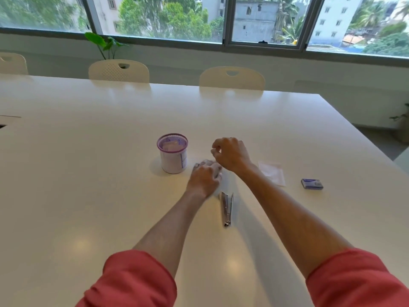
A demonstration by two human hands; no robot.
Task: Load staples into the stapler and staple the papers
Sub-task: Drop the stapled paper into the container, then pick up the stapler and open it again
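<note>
Meanwhile, my left hand (204,177) flattens white papers (221,180), right hand (230,155) pinched seemingly empty above; the stapler (226,208) lies at five o'clock from my left hand, long axis six-to-twelve.

White glossy surface (88,151) fills most of the view. Purple mesh cup (172,153) stands near its middle, something pale inside, unclear what. Three cream chairs (118,71) tucked along the far edge. Leafy green plant (104,44) behind them by the window (155,16); trees and buildings outside.
</note>
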